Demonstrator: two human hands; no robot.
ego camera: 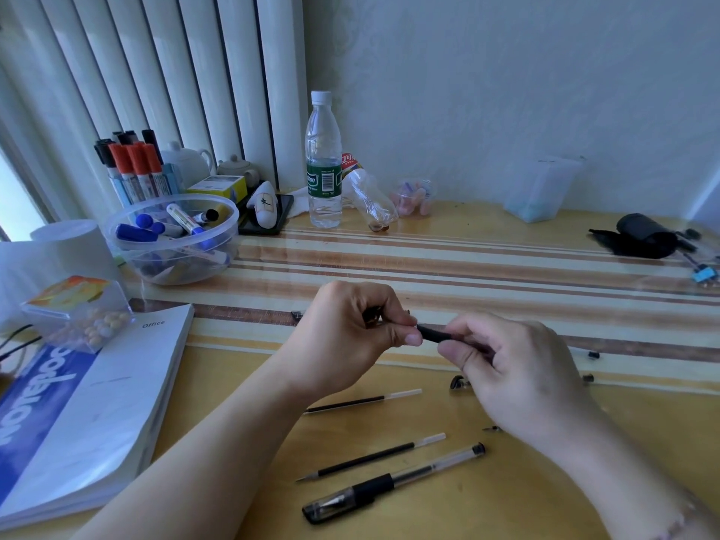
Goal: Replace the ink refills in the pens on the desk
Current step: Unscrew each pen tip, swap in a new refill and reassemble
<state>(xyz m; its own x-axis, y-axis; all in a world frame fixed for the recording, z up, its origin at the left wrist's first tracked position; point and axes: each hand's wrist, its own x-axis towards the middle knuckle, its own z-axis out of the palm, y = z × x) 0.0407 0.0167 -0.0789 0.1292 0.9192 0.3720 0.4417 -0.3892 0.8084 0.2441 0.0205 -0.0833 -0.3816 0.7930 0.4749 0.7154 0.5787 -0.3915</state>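
You hold the pen (432, 334) up above the surface (506, 500), between both hands, so its parts can be worked apart or together. Your left hand (350, 333) curls round one end, pinching near the black grip; your right hand (514, 368) pinches the other end. Two refills (362, 402) (374, 458) and a capped pen (389, 483) lie near you, within reach. The marker bowl (173, 243) sits far left, out of the way.

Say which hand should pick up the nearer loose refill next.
Probably the left hand: its forearm passes right beside that refill, and it pinches only the pen end. The right hand grips the barrel.
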